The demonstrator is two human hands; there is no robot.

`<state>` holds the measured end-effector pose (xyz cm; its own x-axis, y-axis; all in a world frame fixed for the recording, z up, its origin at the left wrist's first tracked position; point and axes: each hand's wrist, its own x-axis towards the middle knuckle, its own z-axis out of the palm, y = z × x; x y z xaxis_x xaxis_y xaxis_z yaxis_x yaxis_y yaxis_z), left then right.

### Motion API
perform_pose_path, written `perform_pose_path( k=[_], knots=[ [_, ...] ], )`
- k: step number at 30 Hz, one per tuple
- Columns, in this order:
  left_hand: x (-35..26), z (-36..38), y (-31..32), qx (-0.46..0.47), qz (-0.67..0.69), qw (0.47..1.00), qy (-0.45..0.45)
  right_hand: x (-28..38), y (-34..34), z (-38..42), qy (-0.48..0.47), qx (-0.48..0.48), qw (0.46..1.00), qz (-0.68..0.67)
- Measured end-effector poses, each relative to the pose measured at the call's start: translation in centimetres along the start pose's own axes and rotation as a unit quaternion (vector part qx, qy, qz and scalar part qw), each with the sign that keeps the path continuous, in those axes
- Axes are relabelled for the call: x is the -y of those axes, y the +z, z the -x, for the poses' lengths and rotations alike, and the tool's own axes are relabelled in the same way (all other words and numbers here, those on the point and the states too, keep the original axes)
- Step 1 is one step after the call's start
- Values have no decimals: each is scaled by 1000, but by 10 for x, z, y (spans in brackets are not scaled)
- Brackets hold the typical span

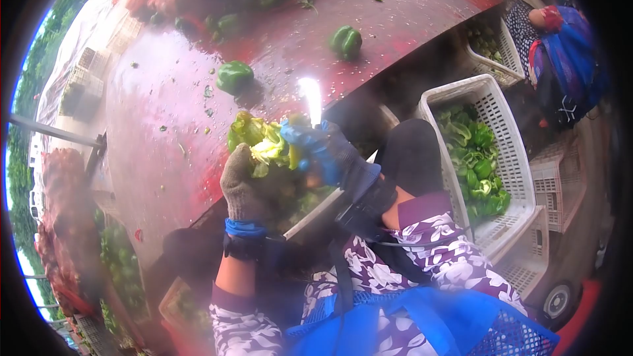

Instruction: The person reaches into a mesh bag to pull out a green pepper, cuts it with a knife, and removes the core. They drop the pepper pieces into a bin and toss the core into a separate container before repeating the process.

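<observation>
My left hand [242,184], in a grey-brown knit glove, is closed on a cut-open green pepper [266,143] above the near edge of the red table. My right hand [326,155], in a blue and grey glove, is closed beside the pepper's right side. A bright, shiny glare stands just above its fingers, too washed out to identify. Two whole green peppers, one nearer [235,78] and one farther [346,43], lie on the wet table [171,105]. Below my hands, blurred green pieces show in a container.
At the right stands a white crate [521,178] holding cut green peppers [478,165]. Another crate [508,46] is beyond it, near a person in blue [570,59]. Red mesh sacks [66,224] stand at the left. More peppers lie at the table's far side.
</observation>
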<state>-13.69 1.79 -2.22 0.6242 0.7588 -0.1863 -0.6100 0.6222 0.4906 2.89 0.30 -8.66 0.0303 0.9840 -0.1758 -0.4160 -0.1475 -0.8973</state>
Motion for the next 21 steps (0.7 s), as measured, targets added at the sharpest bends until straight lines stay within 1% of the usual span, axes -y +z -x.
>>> perform_pose_path(
  k=[1,2,3,4,5,6,9,11,12,14,15,16,17,19,21],
  knots=[
    [-1,1,0,11,18,1000,1,-6,-4,-4,1,19,999,-41],
    [0,0,-1,3,33,999,15,-9,-8,-7,1,38,996,-81],
    [1,0,-3,-5,49,998,28,-7,-7,-8,4,26,997,-75],
    [-2,-3,-17,-61,-60,995,43,-3,-6,-8,7,13,998,-69],
    [-7,-7,-42,-116,-168,977,56,0,-5,-7,11,0,998,-63],
    [-11,-10,-42,-169,-273,945,68,5,-1,-4,17,-3,999,-49],
    [-11,-6,-26,-14,-203,976,78,11,4,3,40,-6,999,-24],
    [-19,-7,-22,31,-267,960,72,6,2,-4,62,2,997,-34],
    [-22,-7,-21,53,-299,950,69,6,1,-5,70,26,997,-34],
    [-18,-3,-12,26,-342,936,82,5,-2,-7,84,74,993,-32],
    [-16,-2,-10,13,-362,928,89,2,-2,-7,80,64,994,-32],
    [-16,-3,-18,19,-318,943,94,-2,-1,-7,75,55,995,-31],
    [-14,-5,-24,-2,-321,942,102,-4,2,-7,71,46,996,-31],
    [-8,-6,-37,-48,-329,936,118,-7,11,-4,24,2,999,-25],
    [3,-13,-61,-109,-309,932,154,-12,21,-2,-23,-37,999,-21]
  ],
)
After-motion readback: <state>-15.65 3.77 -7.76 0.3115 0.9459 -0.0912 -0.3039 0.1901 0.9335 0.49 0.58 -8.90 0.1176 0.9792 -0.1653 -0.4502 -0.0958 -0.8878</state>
